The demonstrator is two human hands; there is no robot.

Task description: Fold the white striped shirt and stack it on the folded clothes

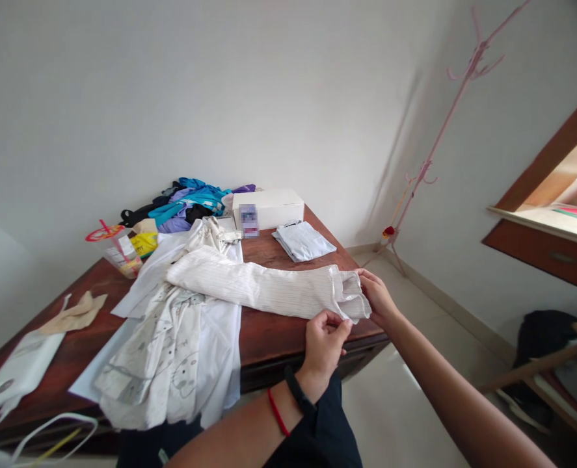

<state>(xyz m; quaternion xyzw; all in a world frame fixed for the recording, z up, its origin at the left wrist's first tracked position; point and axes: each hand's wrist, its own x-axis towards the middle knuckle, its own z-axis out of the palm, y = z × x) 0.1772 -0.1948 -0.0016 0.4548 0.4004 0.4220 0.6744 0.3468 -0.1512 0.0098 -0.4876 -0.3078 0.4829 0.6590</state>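
A pale striped sleeve (pixel 288 286) lies stretched to the right across the wooden table, its ruffled cuff at the right end. My left hand (pixel 324 338), with a black band and a red cord at the wrist, pinches the near edge of the cuff. On the cuff's far right edge, my right hand (pixel 376 298) is closed, its fingertips partly hidden behind the fabric. Leftward, the sleeve runs into a heap with a white cat-print garment (pixel 166 364) and white cloth (pixel 220 344) that hang over the front edge.
A folded light grey garment (pixel 304 240) lies near a white box (pixel 273 207). Blue, purple and black clothes (pixel 185 205) are piled by the wall. A plastic cup with straw (pixel 120 250) and a white device (pixel 22 370) stand left. A pink coat rack (pixel 427 159) stands right.
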